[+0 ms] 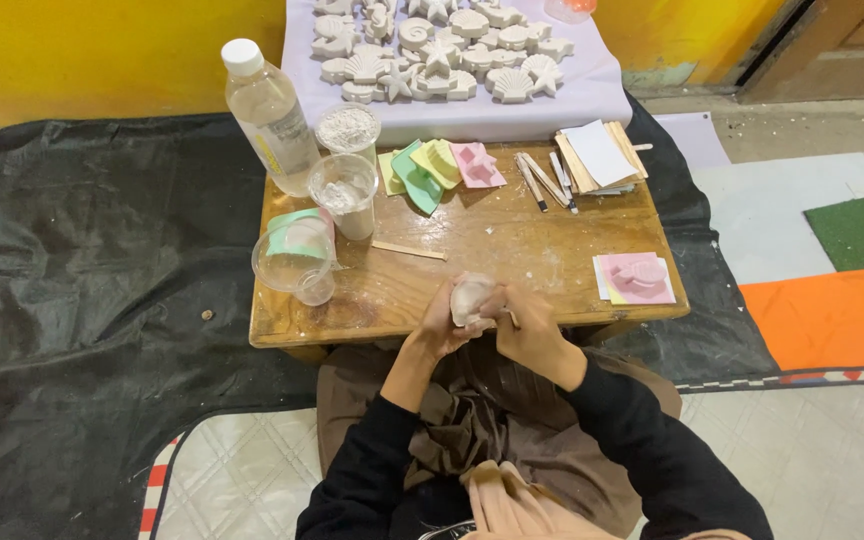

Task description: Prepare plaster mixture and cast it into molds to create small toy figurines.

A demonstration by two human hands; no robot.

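Note:
My left hand (pixel 439 322) cups a small white plaster cast (pixel 471 297) at the near edge of the low wooden table (pixel 492 240). My right hand (pixel 529 325) presses against the cast's right side, holding a thin stick-like tool whose tip shows by my fingers. Both hands meet over the table's front rim, above my lap.
A clear bottle (pixel 272 115), plastic cups with white powder (pixel 347 130), coloured moulds (pixel 437 165), wooden sticks (pixel 542 180), card sheets (pixel 600 155) and a pink mould (pixel 636 277) are on the table. White shell-shaped casts (pixel 442 50) lie on a cloth behind. Black sheeting (pixel 102 260) covers the floor.

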